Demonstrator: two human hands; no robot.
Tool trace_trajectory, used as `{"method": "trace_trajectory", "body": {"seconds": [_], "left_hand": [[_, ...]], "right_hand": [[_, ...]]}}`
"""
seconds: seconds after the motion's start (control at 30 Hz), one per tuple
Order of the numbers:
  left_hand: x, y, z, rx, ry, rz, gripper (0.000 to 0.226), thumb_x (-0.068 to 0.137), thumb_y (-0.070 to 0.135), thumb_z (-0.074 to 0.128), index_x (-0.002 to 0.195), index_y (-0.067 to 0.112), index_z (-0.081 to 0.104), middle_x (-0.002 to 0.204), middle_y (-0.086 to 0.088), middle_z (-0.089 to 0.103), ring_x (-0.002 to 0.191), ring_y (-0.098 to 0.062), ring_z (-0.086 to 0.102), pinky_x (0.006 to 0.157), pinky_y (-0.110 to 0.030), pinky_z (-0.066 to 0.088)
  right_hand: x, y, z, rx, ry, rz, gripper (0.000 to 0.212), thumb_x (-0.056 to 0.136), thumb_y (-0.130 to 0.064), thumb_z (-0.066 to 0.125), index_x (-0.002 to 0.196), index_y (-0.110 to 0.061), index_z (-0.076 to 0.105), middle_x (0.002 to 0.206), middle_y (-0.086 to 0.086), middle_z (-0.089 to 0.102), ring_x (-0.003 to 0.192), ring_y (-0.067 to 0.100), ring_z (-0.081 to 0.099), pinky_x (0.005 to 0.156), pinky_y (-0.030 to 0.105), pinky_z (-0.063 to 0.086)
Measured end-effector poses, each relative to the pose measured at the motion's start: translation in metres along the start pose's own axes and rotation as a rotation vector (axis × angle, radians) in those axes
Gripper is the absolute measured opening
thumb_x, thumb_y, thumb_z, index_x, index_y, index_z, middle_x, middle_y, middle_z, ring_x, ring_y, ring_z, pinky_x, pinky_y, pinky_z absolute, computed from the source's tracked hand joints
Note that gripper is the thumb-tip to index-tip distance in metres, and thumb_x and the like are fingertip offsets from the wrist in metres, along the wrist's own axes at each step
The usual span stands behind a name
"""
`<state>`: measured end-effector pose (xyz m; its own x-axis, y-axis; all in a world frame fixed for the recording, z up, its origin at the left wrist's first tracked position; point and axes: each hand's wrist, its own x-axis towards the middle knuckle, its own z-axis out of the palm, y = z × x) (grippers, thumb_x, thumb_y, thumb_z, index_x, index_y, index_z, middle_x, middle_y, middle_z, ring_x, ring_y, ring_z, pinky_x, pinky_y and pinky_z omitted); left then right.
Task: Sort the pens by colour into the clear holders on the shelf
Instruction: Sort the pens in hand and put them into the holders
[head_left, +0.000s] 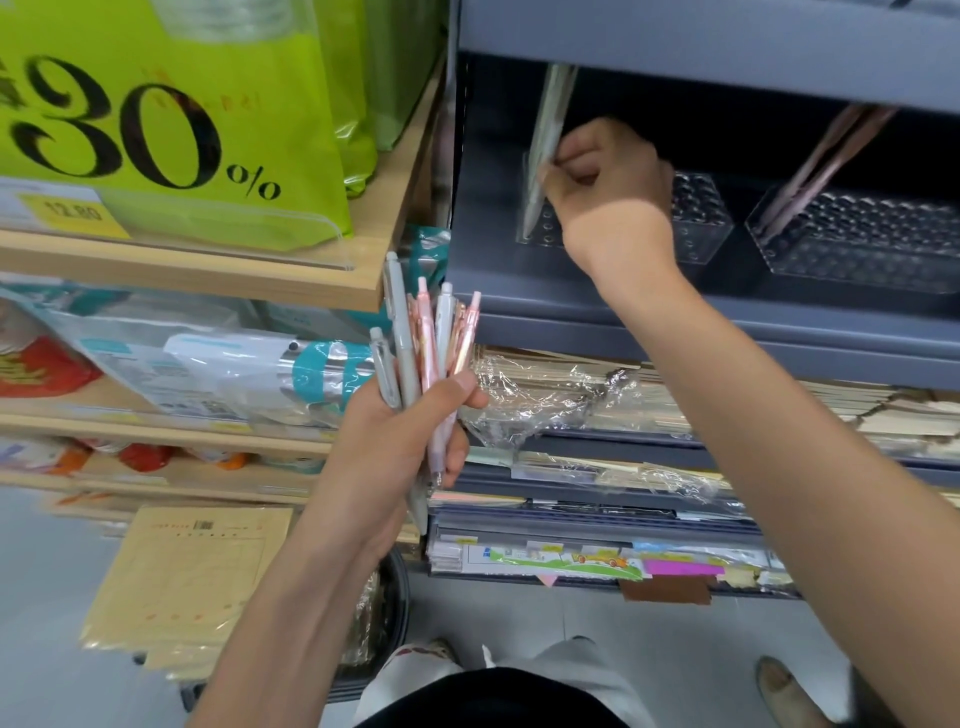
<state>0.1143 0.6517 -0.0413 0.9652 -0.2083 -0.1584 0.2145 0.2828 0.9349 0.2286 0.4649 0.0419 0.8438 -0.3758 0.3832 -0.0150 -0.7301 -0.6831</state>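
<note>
My left hand (400, 441) grips a bunch of pens (426, 338), several pink and several grey-white, tips down and clickers up, in front of the shelves. My right hand (602, 182) reaches into the grey shelf (727, 312) and pinches grey pens (545, 140) that lean in the left clear holder (696, 223), their tips in its front left holes. The right clear holder (857, 244) has pink pens (826, 161) leaning in its left end. The wrist hides much of the left holder.
A wooden shelf (208, 260) at the left carries green bags with a 30% sign. Below the grey shelf lie stacks of wrapped notebooks and paper (571, 395). Yellow paper sheets (192, 577) sit low at the left. The shelf above hangs close over the holders.
</note>
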Motion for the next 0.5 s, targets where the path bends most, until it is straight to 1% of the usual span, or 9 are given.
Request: {"method": "trace_trajectory", "body": {"seconds": [0.17,0.33,0.4,0.5], "left_hand": [[-0.001,0.0,0.0,0.001,-0.002,0.005,0.018,0.093,0.017,0.065,0.098,0.001,0.063,0.066,0.001,0.067,0.041,-0.014,0.045,0.037,-0.022,0.039],[-0.002,0.0,0.002,-0.022,-0.033,0.021,0.024,0.088,0.025,0.068,0.103,0.006,0.064,0.082,-0.01,0.072,0.041,-0.014,0.045,0.038,-0.023,0.041],[-0.003,-0.001,0.003,-0.025,-0.037,0.03,0.023,0.089,0.025,0.068,0.105,0.009,0.065,0.084,-0.012,0.072,0.041,-0.014,0.045,0.038,-0.023,0.04],[-0.003,-0.002,0.003,-0.03,-0.035,0.033,0.018,0.09,0.024,0.068,0.105,0.013,0.066,0.085,-0.014,0.072,0.041,-0.014,0.044,0.038,-0.023,0.04]], "right_hand": [[0.001,0.002,0.0,-0.014,-0.004,-0.032,0.01,0.087,-0.027,0.066,0.094,-0.02,0.066,0.076,-0.015,0.06,0.089,0.016,0.067,0.092,0.037,0.049],[0.001,0.008,0.002,0.017,0.013,-0.065,0.011,0.088,-0.025,0.067,0.096,-0.019,0.066,0.076,-0.016,0.059,0.08,0.009,0.063,0.084,0.029,0.052],[0.001,0.01,0.004,0.038,0.028,-0.08,0.012,0.087,-0.024,0.067,0.096,-0.017,0.066,0.076,-0.016,0.06,0.078,0.008,0.062,0.083,0.028,0.052],[0.0,0.012,0.006,0.084,0.049,-0.089,0.012,0.086,-0.021,0.068,0.096,-0.014,0.066,0.078,-0.013,0.062,0.08,0.012,0.065,0.084,0.034,0.052]]}}
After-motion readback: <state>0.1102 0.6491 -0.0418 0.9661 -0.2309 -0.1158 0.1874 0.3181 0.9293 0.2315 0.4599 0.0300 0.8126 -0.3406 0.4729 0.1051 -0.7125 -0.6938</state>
